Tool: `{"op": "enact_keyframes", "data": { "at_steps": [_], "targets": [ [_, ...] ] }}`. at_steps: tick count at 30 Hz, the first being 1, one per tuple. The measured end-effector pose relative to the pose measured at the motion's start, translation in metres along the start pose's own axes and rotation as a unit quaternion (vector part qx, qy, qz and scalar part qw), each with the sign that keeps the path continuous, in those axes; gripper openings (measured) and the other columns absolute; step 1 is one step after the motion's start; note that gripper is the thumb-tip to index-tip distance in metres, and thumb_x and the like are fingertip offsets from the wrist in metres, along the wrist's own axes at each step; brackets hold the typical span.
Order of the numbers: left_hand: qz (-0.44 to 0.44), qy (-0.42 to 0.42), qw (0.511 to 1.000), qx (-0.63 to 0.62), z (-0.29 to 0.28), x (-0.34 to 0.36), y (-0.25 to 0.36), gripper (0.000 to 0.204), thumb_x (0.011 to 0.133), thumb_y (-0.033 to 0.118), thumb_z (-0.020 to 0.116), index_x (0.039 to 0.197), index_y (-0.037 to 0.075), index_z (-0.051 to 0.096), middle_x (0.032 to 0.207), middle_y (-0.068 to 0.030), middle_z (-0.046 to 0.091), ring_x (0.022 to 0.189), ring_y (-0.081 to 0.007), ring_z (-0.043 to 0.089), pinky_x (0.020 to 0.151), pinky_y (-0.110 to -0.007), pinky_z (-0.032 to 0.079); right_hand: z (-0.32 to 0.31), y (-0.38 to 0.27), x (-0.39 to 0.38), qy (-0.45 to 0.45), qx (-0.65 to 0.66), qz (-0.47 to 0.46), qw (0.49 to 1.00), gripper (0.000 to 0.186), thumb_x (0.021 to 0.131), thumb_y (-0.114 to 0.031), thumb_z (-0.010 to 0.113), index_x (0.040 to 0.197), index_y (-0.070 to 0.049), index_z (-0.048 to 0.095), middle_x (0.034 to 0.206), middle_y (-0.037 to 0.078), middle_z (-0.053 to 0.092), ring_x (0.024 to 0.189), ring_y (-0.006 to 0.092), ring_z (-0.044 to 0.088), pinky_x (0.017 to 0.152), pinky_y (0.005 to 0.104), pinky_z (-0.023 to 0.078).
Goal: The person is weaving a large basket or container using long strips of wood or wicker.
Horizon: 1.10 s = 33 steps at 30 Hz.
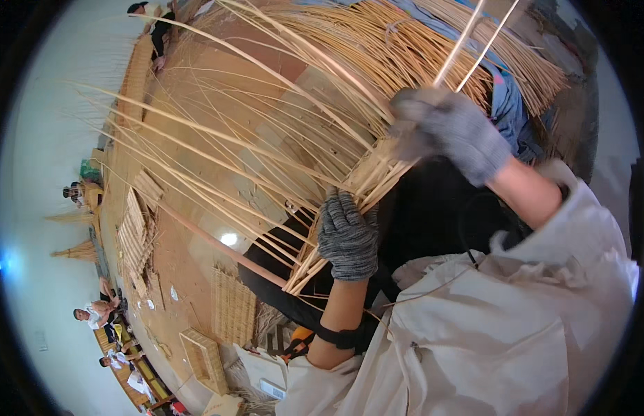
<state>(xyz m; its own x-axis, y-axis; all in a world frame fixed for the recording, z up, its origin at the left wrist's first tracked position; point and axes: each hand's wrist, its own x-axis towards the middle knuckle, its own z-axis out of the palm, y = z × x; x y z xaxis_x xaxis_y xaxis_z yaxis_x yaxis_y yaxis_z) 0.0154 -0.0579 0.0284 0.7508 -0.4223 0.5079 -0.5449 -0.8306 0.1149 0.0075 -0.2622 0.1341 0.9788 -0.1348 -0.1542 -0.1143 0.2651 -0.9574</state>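
Note:
A partly woven wicker piece (363, 177) lies slanting across my lap. Its long rods (218, 152) fan out to the far left. My left hand (348, 236), in a grey knitted glove, is closed over the near edge of the weave. At the upper end of the weave is my right hand (450, 128), gloved alike and smeared by motion. Its fingers are curled at the base of a pale wicker rod (460, 45), which rises from them. A second thin rod (487, 47) stands beside it. The right fingertips are blurred.
Big bundles of wicker rods (412, 52) lie on blue cloth (509, 104) at the far right. Woven panels (233, 305) and a shallow woven tray (204, 360) rest on the floor at the left. Several people (100, 312) sit along the wall.

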Motion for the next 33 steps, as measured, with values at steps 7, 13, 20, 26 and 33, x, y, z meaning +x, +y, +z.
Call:
{"op": "enact_keyframes", "data": {
  "at_steps": [7,13,20,26,33],
  "targets": [
    [0.049,0.018,0.997,0.049,0.011,-0.003,0.001,0.032,0.07,0.028,0.064,0.095,0.01,0.053,0.085,-0.0063,0.057,0.078,-0.0247,0.056,0.066,-0.039,0.045,-0.02,0.013,-0.054,0.07,-0.083,-0.005,0.994,0.038,0.085,-0.035,0.053,0.091,0.002,0.056,0.087,0.015,0.062,0.071,0.0208,0.065,0.052,0.0263,0.055],
    [0.056,0.0,0.998,0.036,0.011,-0.001,0.004,0.033,0.07,0.028,0.063,0.096,0.011,0.053,0.085,-0.0062,0.057,0.079,-0.0251,0.056,0.066,-0.039,0.045,0.007,0.065,-0.02,0.04,0.121,0.173,0.977,0.038,0.085,-0.034,0.054,0.093,0.003,0.055,0.075,0.018,0.063,0.059,0.0254,0.064,0.045,0.0323,0.052],
    [0.017,0.005,1.0,-0.008,0.008,-0.006,0.006,0.042,0.066,0.021,0.067,0.103,0.006,0.051,0.103,-0.0111,0.057,0.098,-0.0293,0.053,0.084,-0.042,0.04,-0.005,0.026,-0.006,0.136,-0.022,-0.1,0.985,0.01,0.075,-0.003,0.063,0.083,0.001,0.059,0.075,0.009,0.062,0.064,0.0146,0.06,0.055,0.0245,0.05],
    [-0.048,-0.004,0.999,0.019,0.001,0.003,0.026,0.066,0.074,0.045,0.06,0.123,0.005,0.041,0.119,-0.0193,0.047,0.109,-0.0325,0.048,0.094,-0.053,0.027,0.019,0.0,0.075,0.02,-0.458,-0.114,0.881,0.018,0.069,-0.01,0.065,0.082,0.001,0.061,0.075,0.013,0.064,0.069,0.0235,0.063,0.064,0.0321,0.05],
    [0.009,-0.031,0.995,0.093,0.014,0.025,0.035,0.071,0.064,0.045,0.063,0.116,0.0,0.045,0.127,-0.0266,0.036,0.12,-0.0416,0.033,0.099,-0.059,0.016,0.093,0.018,0.125,-0.08,-0.584,-0.165,0.791,0.054,0.076,-0.022,0.062,0.12,-0.01,0.035,0.116,0.02,0.047,0.104,0.0294,0.05,0.086,0.0379,0.042]
  ]
}}
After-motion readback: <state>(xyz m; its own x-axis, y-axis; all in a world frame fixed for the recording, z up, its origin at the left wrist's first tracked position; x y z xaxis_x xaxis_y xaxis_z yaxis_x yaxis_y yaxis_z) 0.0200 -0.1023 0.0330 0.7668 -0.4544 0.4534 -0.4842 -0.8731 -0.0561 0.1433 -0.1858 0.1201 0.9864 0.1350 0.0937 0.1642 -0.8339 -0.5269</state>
